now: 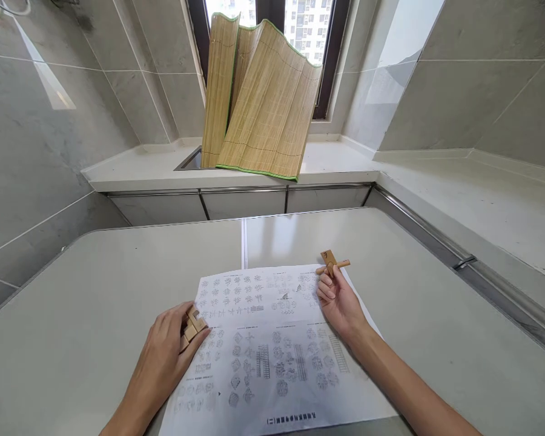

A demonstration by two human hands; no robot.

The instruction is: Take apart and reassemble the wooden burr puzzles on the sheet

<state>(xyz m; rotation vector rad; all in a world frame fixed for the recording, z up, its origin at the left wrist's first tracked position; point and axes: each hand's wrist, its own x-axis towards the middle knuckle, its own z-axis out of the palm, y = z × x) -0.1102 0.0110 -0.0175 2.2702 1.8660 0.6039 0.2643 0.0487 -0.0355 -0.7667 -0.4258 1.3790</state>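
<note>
On the table lies a large white instruction sheet printed with rows of small line drawings of assembled shapes; its heading appears upside down from here. At the sheet's left edge my left hand is closed around notched wooden puzzle pieces, partly hidden by the fingers. My right hand is raised near the sheet's upper right corner. Its fingers pinch a flat wooden puzzle piece with a dark mark on it, crossed by a thin wooden rod. Whether the rod passes through the flat piece, I cannot tell.
The pale table has a seam running away from me. Behind it, a folded bamboo mat with green edging stands on the white window ledge. A metal rail runs along the right side, below a wide ledge.
</note>
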